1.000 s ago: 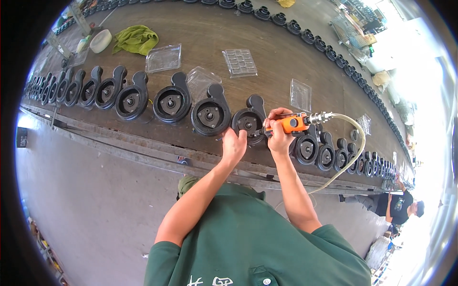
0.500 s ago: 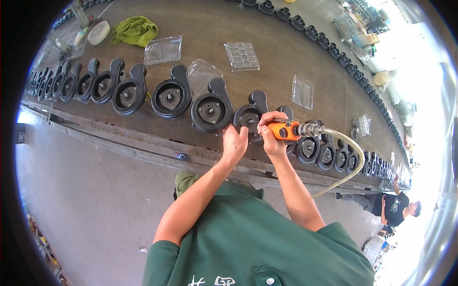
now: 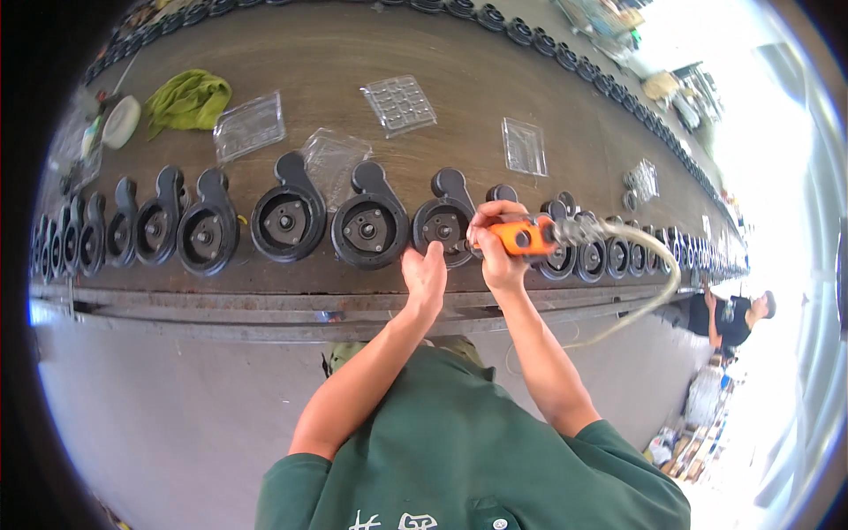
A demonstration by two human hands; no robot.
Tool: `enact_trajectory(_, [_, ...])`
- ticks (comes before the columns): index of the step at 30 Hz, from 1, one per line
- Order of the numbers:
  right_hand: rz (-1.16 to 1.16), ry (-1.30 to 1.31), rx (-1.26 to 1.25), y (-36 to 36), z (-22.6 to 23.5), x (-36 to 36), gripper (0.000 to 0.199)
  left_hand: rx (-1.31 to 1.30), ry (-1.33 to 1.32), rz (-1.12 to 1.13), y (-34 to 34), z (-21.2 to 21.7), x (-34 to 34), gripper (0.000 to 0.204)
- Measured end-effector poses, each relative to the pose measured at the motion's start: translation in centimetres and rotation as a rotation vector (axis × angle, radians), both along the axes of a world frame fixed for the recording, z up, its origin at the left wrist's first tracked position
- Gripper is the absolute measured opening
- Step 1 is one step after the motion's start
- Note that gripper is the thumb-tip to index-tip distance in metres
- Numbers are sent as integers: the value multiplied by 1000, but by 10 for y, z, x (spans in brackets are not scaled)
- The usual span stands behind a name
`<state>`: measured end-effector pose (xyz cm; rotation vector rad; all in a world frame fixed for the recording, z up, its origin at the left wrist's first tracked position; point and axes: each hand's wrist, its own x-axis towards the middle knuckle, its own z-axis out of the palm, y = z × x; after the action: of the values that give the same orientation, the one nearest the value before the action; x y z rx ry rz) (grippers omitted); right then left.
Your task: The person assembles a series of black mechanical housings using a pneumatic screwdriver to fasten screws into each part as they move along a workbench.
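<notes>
A long row of black cast metal housings lies along the near edge of a brown workbench [image 3: 371, 44]. My right hand [image 3: 496, 246] grips an orange air tool [image 3: 523, 237] with a pale hose [image 3: 649, 291] trailing to the right, held over one housing [image 3: 442, 225]. My left hand [image 3: 426, 272] rests with fingers together against the front rim of that same housing, holding nothing that I can see. Two more housings [image 3: 369, 228] [image 3: 284, 221] lie just to the left.
Clear plastic blister trays [image 3: 250, 128] [image 3: 399, 102] [image 3: 524, 146] lie behind the row. A green rag [image 3: 187, 99] and a white roll [image 3: 120, 121] sit at the far left. A metal rail [image 3: 221, 300] fronts the bench. Another person [image 3: 731, 314] stands at the right.
The view has shifted so the row of housings sits further right and lower. My right hand with the orange tool stays over the same housing, and my left hand stays by its rim.
</notes>
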<state>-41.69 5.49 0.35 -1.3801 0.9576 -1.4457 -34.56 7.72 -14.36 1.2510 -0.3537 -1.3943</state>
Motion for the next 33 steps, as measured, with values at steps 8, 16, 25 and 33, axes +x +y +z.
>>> enact_trajectory(8, [-48,-48,-241,37,39,-56,22,39,280,280,2,63,-11,40])
enact_trajectory(16, [-23,-280,-55,63,15,-183,30,57,78,341,-28,49,-25,41])
enact_trajectory(25, [-50,-446,39,51,12,-243,31,-87,-733,-56,33,102,-64,32])
enact_trajectory(33, [-132,-551,37,52,17,-216,30,-744,-1704,-930,-39,141,-55,44])
